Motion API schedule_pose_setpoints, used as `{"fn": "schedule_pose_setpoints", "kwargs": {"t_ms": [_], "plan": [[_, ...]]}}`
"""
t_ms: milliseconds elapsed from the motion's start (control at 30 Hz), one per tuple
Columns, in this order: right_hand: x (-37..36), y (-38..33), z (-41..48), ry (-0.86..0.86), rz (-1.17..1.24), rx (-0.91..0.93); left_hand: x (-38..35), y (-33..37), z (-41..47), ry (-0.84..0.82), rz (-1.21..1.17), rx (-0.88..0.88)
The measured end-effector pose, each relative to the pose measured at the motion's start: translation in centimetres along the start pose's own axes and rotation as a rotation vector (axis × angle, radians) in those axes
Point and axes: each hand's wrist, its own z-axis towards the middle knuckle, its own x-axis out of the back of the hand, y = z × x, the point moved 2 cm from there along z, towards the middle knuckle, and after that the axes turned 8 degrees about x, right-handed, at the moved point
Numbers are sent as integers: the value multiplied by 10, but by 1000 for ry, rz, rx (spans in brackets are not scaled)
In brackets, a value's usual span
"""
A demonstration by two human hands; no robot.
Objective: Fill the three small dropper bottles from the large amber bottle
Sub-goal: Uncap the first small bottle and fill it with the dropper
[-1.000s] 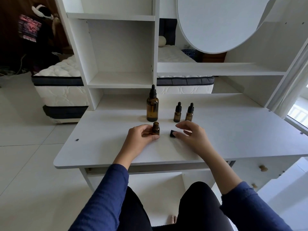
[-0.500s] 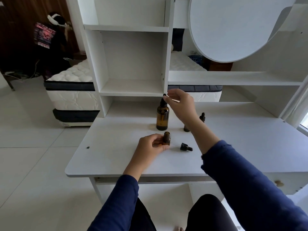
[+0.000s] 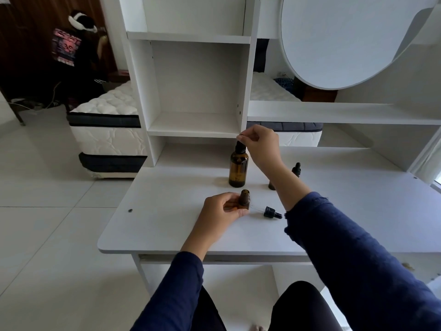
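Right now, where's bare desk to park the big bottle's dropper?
Free: right half of the desk, beyond the right sleeve; also left of the left hand, toward the desk edge. Crowded: centre, around the large amber bottle, open small bottle and loose dropper cap.

On the white desk, the left hand grips an uncapped small dropper bottle standing upright. Its dropper cap lies on its side just beside it. The right hand pinches the top of the large amber bottle — two more small bottles (one mostly hidden behind the forearm) stand to the right, the capped one visible.
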Motion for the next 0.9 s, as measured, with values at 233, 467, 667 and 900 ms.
{"fn": "schedule_pose_setpoints", "kwargs": {"t_ms": [233, 467, 667, 900], "plan": [[3, -1, 0, 0, -10, 3, -1, -1, 1, 6, 19, -1], [5, -3, -1, -16, -40, 8, -1, -1, 1, 2, 10, 7], [13, -19, 5, 26, -22, 42, -1, -2, 1, -7, -15, 15], [33, -50, 18, 123, 60, 153, 0, -2, 0, -19, -36, 9]]}}
